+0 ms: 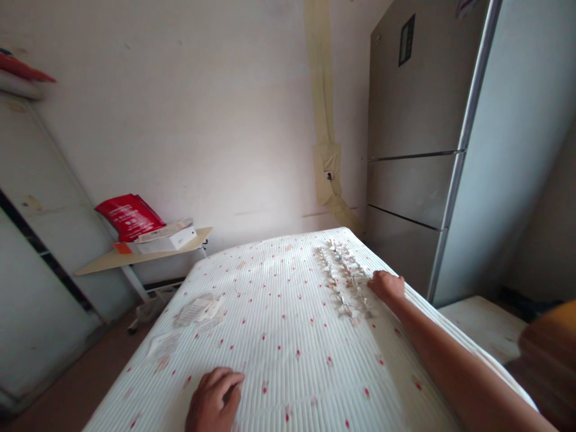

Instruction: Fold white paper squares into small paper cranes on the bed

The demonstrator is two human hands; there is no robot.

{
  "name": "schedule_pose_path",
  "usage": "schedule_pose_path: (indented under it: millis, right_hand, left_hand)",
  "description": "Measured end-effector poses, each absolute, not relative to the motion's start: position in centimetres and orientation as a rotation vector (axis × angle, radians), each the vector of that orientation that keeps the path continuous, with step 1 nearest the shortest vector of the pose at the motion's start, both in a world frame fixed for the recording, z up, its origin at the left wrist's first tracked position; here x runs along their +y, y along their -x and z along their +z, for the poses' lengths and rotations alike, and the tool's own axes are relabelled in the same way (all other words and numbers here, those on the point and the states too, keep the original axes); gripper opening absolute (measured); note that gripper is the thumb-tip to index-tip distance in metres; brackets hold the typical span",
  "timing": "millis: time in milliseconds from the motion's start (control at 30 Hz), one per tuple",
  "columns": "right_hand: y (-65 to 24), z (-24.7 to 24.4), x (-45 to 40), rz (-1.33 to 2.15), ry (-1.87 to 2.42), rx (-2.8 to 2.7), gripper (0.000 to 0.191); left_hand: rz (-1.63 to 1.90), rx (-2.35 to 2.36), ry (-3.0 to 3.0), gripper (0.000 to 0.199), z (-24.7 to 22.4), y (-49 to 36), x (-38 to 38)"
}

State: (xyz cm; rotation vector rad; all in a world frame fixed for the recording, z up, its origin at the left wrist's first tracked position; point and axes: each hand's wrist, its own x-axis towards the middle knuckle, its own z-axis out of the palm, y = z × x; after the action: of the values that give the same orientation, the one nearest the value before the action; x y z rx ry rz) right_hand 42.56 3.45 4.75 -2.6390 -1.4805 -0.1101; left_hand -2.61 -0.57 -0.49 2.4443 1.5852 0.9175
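Curling inward at right of centre in the frame, the fingers of the right hand (386, 285) sit just beside the rows of small folded paper pieces (345, 307); whether they pinch one, I cannot tell. Pieces this light and close-set probably call for a fingertip touch, one at a time, with the wrist and forearm clear of the rows so none get brushed over. The left hand (215, 397), at bottom centre-left, is half open, loosely bent, nothing visible in it; it could steady the quilted bedcover (270, 327), whose ridges may tip pieces. Farther out, printed paper sheets (207, 312) lie left of centre, well apart from the rows.
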Motion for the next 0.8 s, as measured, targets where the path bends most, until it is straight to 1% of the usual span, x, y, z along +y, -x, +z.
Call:
schedule_pose_path:
  millis: [233,367,800]
  right_hand:
    - [-42.8,5.2,4.5,-0.054,2.649,-1.528,0.029]
    - [-42.6,5.0,4.0,-0.076,2.626,-1.564,0.027]
    - [-42.8,4.9,2.7,-0.115,2.562,-1.583,0.031]
  left_hand:
    - [0.915,1.614,-2.403,0.019,-0.4,2.5,-0.7]
    - [0.904,1.612,-2.391,0.02,-0.5,2.5,-0.6]
    - [0.944,1.587,-2.409,0.018,-0.7,2.5,-0.6]
